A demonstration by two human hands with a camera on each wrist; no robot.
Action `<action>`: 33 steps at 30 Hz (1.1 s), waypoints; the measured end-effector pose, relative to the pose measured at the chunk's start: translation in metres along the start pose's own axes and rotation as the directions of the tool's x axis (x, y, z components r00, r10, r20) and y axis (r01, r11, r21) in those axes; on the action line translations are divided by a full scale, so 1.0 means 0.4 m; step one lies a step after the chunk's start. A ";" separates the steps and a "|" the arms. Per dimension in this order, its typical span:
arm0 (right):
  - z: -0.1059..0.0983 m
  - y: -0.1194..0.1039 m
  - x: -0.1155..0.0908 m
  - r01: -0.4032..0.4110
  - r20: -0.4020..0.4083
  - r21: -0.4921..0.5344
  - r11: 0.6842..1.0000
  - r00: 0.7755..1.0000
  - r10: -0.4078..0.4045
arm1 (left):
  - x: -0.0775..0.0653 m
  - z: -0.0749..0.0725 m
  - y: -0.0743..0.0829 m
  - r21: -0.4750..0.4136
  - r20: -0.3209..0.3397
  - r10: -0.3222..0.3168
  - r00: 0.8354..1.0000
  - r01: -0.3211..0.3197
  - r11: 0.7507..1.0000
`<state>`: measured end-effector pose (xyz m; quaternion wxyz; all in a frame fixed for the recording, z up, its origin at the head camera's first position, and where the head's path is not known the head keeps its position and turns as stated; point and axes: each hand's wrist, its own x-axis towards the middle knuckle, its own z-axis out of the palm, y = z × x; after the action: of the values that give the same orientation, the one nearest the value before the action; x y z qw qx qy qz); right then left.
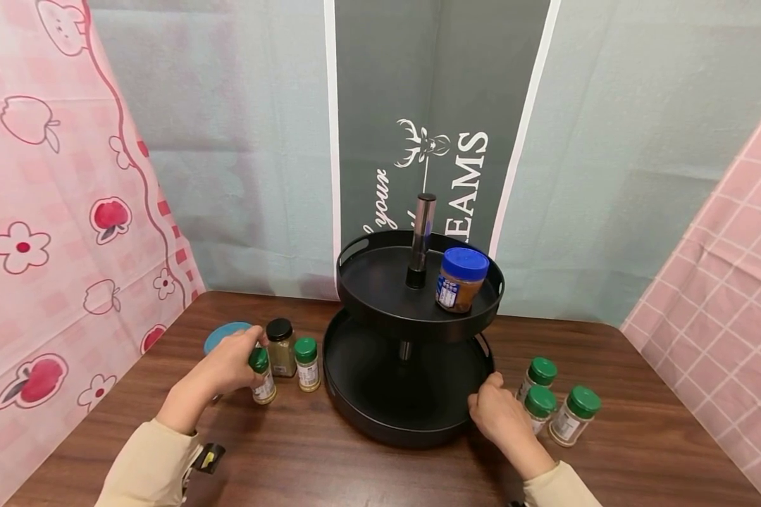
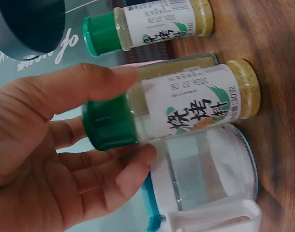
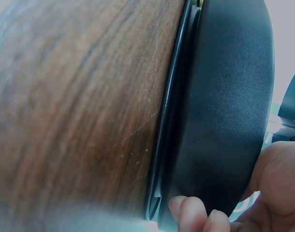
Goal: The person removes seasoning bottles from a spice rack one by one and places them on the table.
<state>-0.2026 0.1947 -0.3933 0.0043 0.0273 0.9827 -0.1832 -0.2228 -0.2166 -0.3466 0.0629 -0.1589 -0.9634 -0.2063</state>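
My left hand [image 1: 231, 360] is at a green-capped spice jar [image 1: 264, 391] standing on the left of the table. In the left wrist view the thumb and curled fingers hold this jar [image 2: 195, 99] around its cap and neck; its label faces the camera. My right hand [image 1: 502, 415] grips the right side of the lower tray of a black two-tier stand [image 1: 396, 431]. The right wrist view shows the thumb over the rim and fingertips against the outer wall [image 3: 224, 111]. A brown jar with a blue lid [image 1: 461, 280] sits on the upper tray.
Beside the held jar stand a black-capped jar [image 1: 282, 355] and another green-capped jar [image 1: 307, 370]. A blue-lidded clear container [image 2: 210, 169] with a white handle holds white powder. Three green-capped jars [image 1: 567, 422] stand right of the stand. Cloth curtains [image 1: 260, 141] surround the table.
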 end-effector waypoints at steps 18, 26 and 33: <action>0.000 0.000 0.000 -0.010 0.007 0.007 1.000 1.000 0.010 | -0.026 -0.023 0.089 0.060 -0.253 -0.273 0.928 0.296 0.953; 0.001 0.002 -0.001 0.006 -0.002 0.003 1.000 1.000 -0.006 | -0.033 -0.005 0.121 0.016 -0.183 -0.279 0.943 0.287 0.958; 0.001 0.002 0.000 -0.005 0.013 0.005 1.000 1.000 0.005 | -0.034 0.012 0.152 -0.040 -0.141 -0.204 0.969 0.200 0.979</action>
<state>-0.2027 0.1953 -0.3941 0.0113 0.0286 0.9821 -0.1859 -0.1900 -0.1656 -0.3306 0.1091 -0.0456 -0.9648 -0.2351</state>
